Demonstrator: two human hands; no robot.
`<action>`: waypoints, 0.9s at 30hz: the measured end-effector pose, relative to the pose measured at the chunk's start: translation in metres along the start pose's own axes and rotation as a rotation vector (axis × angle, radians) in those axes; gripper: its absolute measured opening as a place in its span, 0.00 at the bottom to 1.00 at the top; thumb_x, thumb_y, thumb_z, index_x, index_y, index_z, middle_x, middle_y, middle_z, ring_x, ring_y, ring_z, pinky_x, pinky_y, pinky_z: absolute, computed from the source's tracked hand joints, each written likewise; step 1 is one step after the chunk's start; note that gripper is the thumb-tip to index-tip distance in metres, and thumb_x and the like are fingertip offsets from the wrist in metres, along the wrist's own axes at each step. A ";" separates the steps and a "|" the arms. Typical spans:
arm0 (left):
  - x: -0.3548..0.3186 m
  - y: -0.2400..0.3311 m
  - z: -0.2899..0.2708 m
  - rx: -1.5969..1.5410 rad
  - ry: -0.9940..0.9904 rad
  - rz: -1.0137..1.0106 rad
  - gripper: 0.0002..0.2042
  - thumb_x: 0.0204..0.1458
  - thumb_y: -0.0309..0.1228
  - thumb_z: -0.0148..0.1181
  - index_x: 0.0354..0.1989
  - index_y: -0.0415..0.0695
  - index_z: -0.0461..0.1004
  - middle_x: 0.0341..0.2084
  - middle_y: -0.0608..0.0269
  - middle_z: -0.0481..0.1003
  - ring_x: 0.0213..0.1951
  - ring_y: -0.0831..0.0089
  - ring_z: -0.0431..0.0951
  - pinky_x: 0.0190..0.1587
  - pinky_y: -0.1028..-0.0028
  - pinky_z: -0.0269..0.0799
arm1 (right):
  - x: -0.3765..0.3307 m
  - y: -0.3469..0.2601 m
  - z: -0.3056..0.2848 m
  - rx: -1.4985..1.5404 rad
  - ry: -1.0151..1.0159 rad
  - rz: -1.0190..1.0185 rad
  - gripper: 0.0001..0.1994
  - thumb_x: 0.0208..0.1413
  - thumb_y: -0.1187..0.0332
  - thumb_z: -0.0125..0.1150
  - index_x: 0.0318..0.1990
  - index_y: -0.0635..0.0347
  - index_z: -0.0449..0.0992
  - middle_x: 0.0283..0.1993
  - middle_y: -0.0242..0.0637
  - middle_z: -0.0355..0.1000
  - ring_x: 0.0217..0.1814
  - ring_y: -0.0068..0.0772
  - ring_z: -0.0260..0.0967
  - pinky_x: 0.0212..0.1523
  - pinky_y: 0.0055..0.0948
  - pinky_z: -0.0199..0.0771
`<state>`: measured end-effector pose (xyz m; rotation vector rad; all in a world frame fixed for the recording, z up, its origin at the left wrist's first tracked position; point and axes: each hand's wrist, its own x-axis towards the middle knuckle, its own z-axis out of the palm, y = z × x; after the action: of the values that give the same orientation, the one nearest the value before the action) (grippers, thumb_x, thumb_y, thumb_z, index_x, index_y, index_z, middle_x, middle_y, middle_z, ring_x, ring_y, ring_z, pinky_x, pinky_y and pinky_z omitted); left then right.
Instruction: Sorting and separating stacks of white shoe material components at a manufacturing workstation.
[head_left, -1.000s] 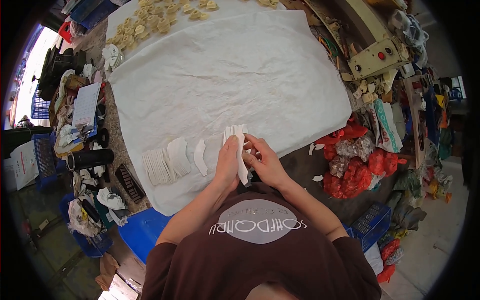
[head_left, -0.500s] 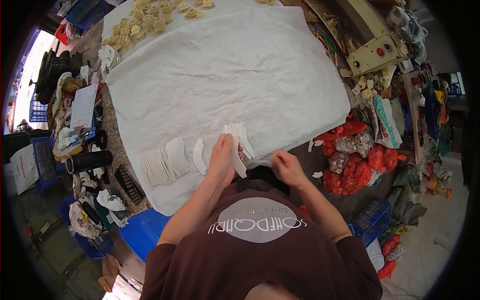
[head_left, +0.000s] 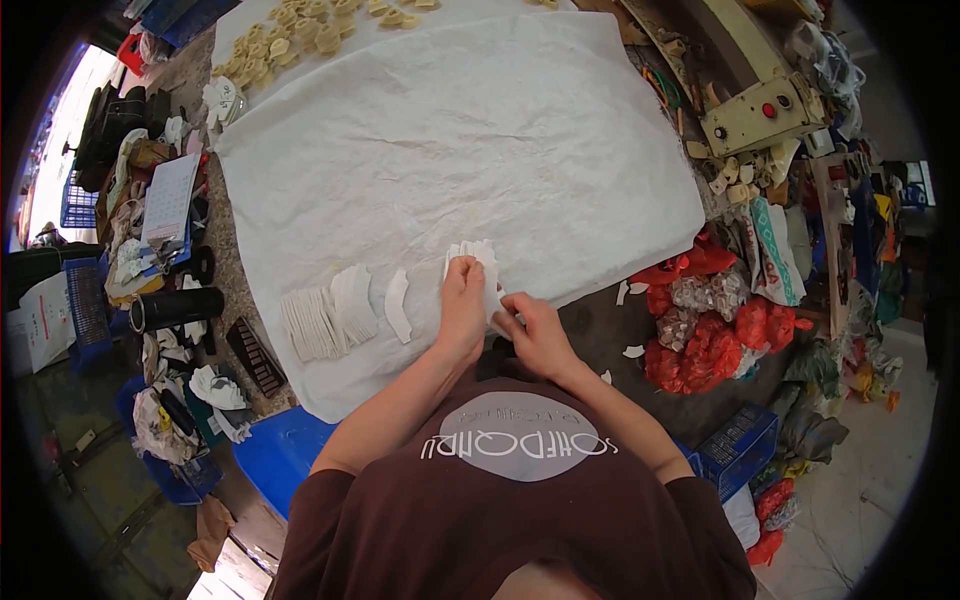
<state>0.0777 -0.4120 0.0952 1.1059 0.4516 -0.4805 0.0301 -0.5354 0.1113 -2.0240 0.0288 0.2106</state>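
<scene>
Near the front edge of the white-covered table, my left hand (head_left: 462,308) is wrapped round a small bunch of thin white curved strips (head_left: 474,249). Their upper ends stick out above my fingers. Close by on the right, my right hand (head_left: 538,335) has its fingers curled, the tips at the lower end of a strip; the exact grip is partly hidden. One loose curved strip (head_left: 398,306) lies on the cloth to the left of my left hand. Beyond it, several more strips form an overlapping fanned row (head_left: 325,318).
White cloth (head_left: 440,140) covers the table. Cream-coloured moulded pieces (head_left: 290,45) are heaped at its far left. A black cylinder (head_left: 178,309) and a clipboard (head_left: 170,205) lie left. Red plastic bags (head_left: 690,350) sit right, below a control box with buttons (head_left: 760,115).
My right hand has moved left and up from beside the table edge to the strips' lower ends. The long strip hanging below my left hand is now mostly hidden behind my hands.
</scene>
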 end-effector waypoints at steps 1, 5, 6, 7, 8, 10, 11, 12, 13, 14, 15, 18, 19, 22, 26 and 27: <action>0.003 0.001 -0.006 0.095 0.046 0.078 0.05 0.57 0.28 0.42 0.38 0.41 0.63 0.30 0.64 0.65 0.32 0.78 0.65 0.37 0.75 0.64 | 0.006 0.010 0.005 -0.014 0.026 -0.010 0.10 0.51 0.68 0.55 0.35 0.67 0.70 0.29 0.49 0.70 0.31 0.43 0.70 0.32 0.35 0.66; 0.022 -0.012 -0.065 0.759 0.340 0.515 0.12 0.52 0.26 0.48 0.45 0.39 0.64 0.34 0.55 0.66 0.36 0.66 0.67 0.41 0.69 0.63 | 0.026 0.079 0.015 0.117 0.158 0.261 0.10 0.51 0.68 0.53 0.36 0.65 0.72 0.29 0.46 0.72 0.31 0.41 0.70 0.33 0.32 0.68; 0.022 -0.018 -0.081 0.759 0.351 0.514 0.12 0.52 0.26 0.48 0.45 0.39 0.64 0.34 0.55 0.66 0.36 0.66 0.67 0.41 0.69 0.63 | 0.028 0.088 0.018 0.123 0.130 0.317 0.10 0.51 0.67 0.53 0.36 0.65 0.72 0.29 0.45 0.73 0.31 0.40 0.70 0.34 0.31 0.68; 0.020 -0.025 -0.096 1.062 0.451 0.546 0.15 0.49 0.25 0.50 0.47 0.39 0.64 0.36 0.51 0.65 0.39 0.61 0.66 0.44 0.67 0.61 | 0.031 0.093 0.021 0.128 0.102 0.372 0.11 0.51 0.66 0.53 0.37 0.64 0.72 0.30 0.44 0.73 0.31 0.40 0.71 0.34 0.31 0.68; 0.016 -0.031 -0.106 1.368 0.552 0.566 0.18 0.46 0.24 0.52 0.49 0.39 0.63 0.38 0.48 0.65 0.41 0.56 0.65 0.47 0.65 0.60 | 0.034 0.091 0.026 0.092 0.072 0.422 0.11 0.50 0.65 0.54 0.35 0.63 0.74 0.31 0.42 0.73 0.36 0.43 0.69 0.38 0.35 0.67; 0.011 -0.041 -0.117 1.452 0.524 0.528 0.20 0.45 0.23 0.53 0.49 0.39 0.63 0.40 0.48 0.64 0.43 0.54 0.63 0.47 0.63 0.58 | 0.036 0.078 0.028 -0.222 0.033 0.399 0.11 0.49 0.65 0.54 0.36 0.62 0.74 0.33 0.42 0.71 0.39 0.44 0.66 0.40 0.38 0.65; 0.010 -0.042 -0.120 1.535 0.481 0.494 0.22 0.43 0.22 0.54 0.50 0.38 0.62 0.41 0.48 0.63 0.45 0.52 0.62 0.48 0.61 0.57 | 0.037 0.072 0.030 -0.536 0.009 0.371 0.11 0.48 0.64 0.55 0.36 0.61 0.74 0.35 0.43 0.70 0.43 0.46 0.64 0.42 0.40 0.64; 0.009 -0.044 -0.122 1.535 0.492 0.488 0.22 0.43 0.22 0.54 0.50 0.38 0.62 0.41 0.48 0.63 0.45 0.52 0.62 0.48 0.61 0.57 | 0.037 0.077 0.033 -0.535 0.000 0.364 0.11 0.48 0.64 0.55 0.36 0.61 0.74 0.35 0.43 0.70 0.43 0.46 0.64 0.42 0.40 0.64; 0.007 -0.041 -0.119 1.545 0.487 0.444 0.22 0.43 0.22 0.54 0.50 0.38 0.62 0.39 0.49 0.64 0.44 0.53 0.63 0.48 0.62 0.57 | 0.034 0.088 0.035 -0.480 0.086 0.276 0.12 0.47 0.65 0.55 0.37 0.61 0.73 0.37 0.44 0.68 0.45 0.47 0.61 0.44 0.41 0.62; 0.006 -0.039 -0.117 1.552 0.480 0.400 0.23 0.42 0.22 0.55 0.50 0.38 0.61 0.37 0.50 0.65 0.43 0.55 0.64 0.48 0.62 0.57 | 0.032 0.096 0.034 -0.424 0.170 0.190 0.12 0.47 0.65 0.55 0.39 0.60 0.73 0.39 0.45 0.66 0.47 0.48 0.58 0.45 0.42 0.61; 0.006 -0.040 -0.121 1.551 0.484 0.398 0.23 0.42 0.22 0.55 0.50 0.38 0.61 0.37 0.50 0.65 0.43 0.55 0.64 0.48 0.62 0.57 | 0.030 0.104 0.033 -0.424 0.166 0.188 0.12 0.47 0.65 0.55 0.39 0.60 0.73 0.39 0.45 0.66 0.47 0.48 0.58 0.45 0.42 0.61; 0.008 -0.040 -0.128 1.359 0.409 0.492 0.17 0.42 0.22 0.54 0.45 0.39 0.66 0.34 0.52 0.67 0.39 0.57 0.67 0.43 0.64 0.61 | 0.031 0.107 0.028 -0.312 0.224 0.119 0.13 0.47 0.68 0.56 0.40 0.61 0.72 0.41 0.47 0.63 0.49 0.47 0.57 0.46 0.40 0.61; 0.007 -0.036 -0.127 1.237 0.355 0.463 0.14 0.44 0.23 0.54 0.41 0.38 0.68 0.31 0.53 0.68 0.35 0.59 0.68 0.40 0.65 0.62 | 0.030 0.100 0.025 -0.286 0.263 0.100 0.12 0.48 0.69 0.55 0.40 0.62 0.72 0.40 0.46 0.65 0.47 0.45 0.60 0.44 0.38 0.62; -0.002 -0.015 -0.115 0.993 0.258 0.344 0.06 0.47 0.25 0.54 0.33 0.38 0.70 0.25 0.59 0.69 0.28 0.69 0.67 0.33 0.71 0.63 | 0.030 0.057 0.014 -0.095 0.222 0.141 0.10 0.50 0.70 0.54 0.39 0.65 0.71 0.37 0.44 0.68 0.40 0.39 0.65 0.39 0.33 0.65; -0.023 0.013 -0.084 0.679 0.132 0.298 0.06 0.51 0.28 0.52 0.29 0.38 0.69 0.19 0.69 0.67 0.24 0.84 0.62 0.28 0.80 0.60 | 0.027 0.008 0.012 0.161 -0.029 0.133 0.11 0.54 0.69 0.54 0.41 0.66 0.70 0.32 0.41 0.72 0.30 0.29 0.68 0.31 0.25 0.67; -0.027 0.014 -0.077 0.679 0.131 0.300 0.06 0.51 0.28 0.52 0.29 0.38 0.69 0.19 0.69 0.67 0.24 0.84 0.62 0.28 0.80 0.60 | 0.027 -0.002 0.013 0.160 -0.027 0.131 0.11 0.54 0.69 0.54 0.41 0.66 0.70 0.32 0.41 0.72 0.30 0.29 0.68 0.31 0.25 0.67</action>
<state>0.0554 -0.3322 0.0914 1.8363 0.2258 -0.2975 0.0551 -0.5205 0.1031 -1.8609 0.1562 0.3091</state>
